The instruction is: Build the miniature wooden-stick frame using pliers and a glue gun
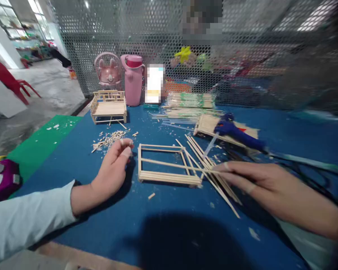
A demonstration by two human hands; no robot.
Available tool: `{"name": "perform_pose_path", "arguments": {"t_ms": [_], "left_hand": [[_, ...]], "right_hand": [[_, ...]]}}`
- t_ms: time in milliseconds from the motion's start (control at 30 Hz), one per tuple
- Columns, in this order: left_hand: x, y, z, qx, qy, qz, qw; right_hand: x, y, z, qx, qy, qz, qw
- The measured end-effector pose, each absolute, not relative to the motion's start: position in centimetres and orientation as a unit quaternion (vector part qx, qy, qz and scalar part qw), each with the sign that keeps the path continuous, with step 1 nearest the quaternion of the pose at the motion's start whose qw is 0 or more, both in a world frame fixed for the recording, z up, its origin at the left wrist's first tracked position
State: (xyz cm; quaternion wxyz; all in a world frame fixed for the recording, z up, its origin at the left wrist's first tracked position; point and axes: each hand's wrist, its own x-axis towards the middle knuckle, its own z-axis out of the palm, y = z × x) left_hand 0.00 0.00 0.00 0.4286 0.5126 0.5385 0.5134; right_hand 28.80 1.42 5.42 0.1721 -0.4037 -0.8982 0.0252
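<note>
My right hand (259, 183) pinches one end of a thin wooden stick (169, 164), which reaches leftward across a small rectangular stick frame (163, 176). The frame lies on the blue table, with several sticks glued side by side along its near edge. Left of the frame, my left hand (112, 165) hovers with thumb and fingers drawn together; whatever is between the tips is too small to make out. Loose wooden sticks (222, 191) lie fanned out beneath and beside my right hand. A dark blue glue gun (236, 133) rests on a stick panel (207, 125) behind them.
A miniature wooden bench (109, 108) stands at the back left, with cut stick bits (109, 139) in front. Behind are a pink bottle (133, 80), a phone (154, 84) and bundled sticks (190, 100) before a perforated metal screen (163, 41). A purple object (5, 180) sits far left.
</note>
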Motion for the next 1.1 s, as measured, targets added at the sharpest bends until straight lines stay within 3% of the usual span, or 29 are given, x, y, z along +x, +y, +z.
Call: {"name": "perform_pose_path", "arguments": {"t_ms": [333, 667, 1100], "left_hand": [[-0.7, -1.3, -0.1, 0.607, 0.48, 0.42, 0.475], [-1.2, -1.4, -0.2, 0.691, 0.519, 0.338, 0.373], [-1.7, -1.7, -0.5, 0.846, 0.431, 0.273, 0.154]], "right_hand": [[30.3, 1.8, 2.7, -0.416, -0.889, 0.042, 0.187], [31.9, 2.3, 0.6, -0.443, -0.876, 0.09, 0.168], [29.5, 1.1, 3.8, -0.46, -0.865, 0.157, 0.124]]}}
